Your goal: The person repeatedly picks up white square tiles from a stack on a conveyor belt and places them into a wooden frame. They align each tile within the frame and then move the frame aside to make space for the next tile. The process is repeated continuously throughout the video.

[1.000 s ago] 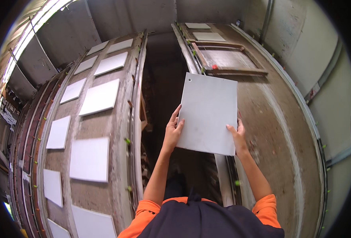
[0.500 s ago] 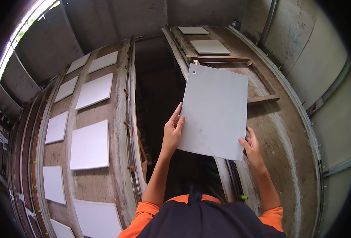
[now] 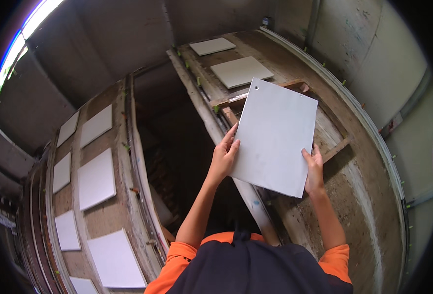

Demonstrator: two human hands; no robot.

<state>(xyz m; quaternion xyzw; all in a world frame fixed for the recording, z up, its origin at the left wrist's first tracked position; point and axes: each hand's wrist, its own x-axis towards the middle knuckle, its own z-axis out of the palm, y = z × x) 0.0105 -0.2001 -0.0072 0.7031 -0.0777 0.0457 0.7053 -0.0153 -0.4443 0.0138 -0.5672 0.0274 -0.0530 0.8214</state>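
A pale grey-white rectangular panel with a small hole in its upper left corner is held up in front of me, tilted. My left hand grips its left edge, thumb on the face and fingers at the edge and behind. On the lower right edge, my right hand pinches it with the thumb in front. The panel hangs above the inner edge of the right-hand worktable. Behind it on that table lies a wooden frame, partly hidden by the panel.
Two white panels lie at the far end of the right table. Several more panels lie in rows on the left table. A dark gap separates the tables. Small green and orange pegs line their edges. Grey walls stand around.
My view has turned to the right, so the left table sits lower and further left. The panel, still in both hands, has come nearer the wooden frame and tilted clockwise.
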